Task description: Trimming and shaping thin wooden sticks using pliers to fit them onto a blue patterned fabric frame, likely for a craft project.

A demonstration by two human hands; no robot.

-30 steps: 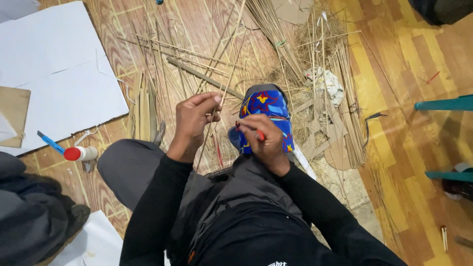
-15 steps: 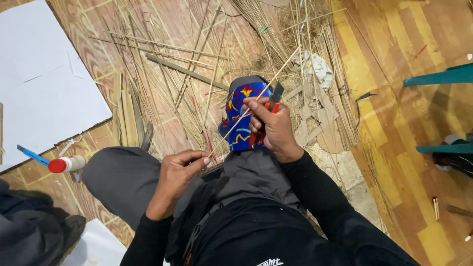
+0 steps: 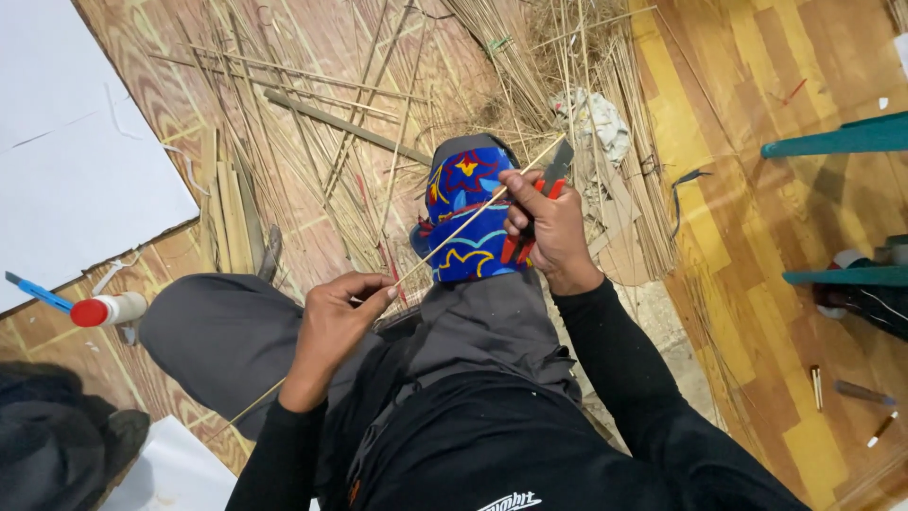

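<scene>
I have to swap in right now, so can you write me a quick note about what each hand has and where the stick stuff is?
Left hand: pinches the near end of a thin bamboo stick, above the lap.
Right hand: grips a red-handled knife, blade against the stick's far part, over a blue patterned cloth on the knee.
Around: loose bamboo strips litter the floor ahead; a red-capped bottle lies at left.
Done: one stick is under the blade.
Left: many strips lie untouched.
</scene>
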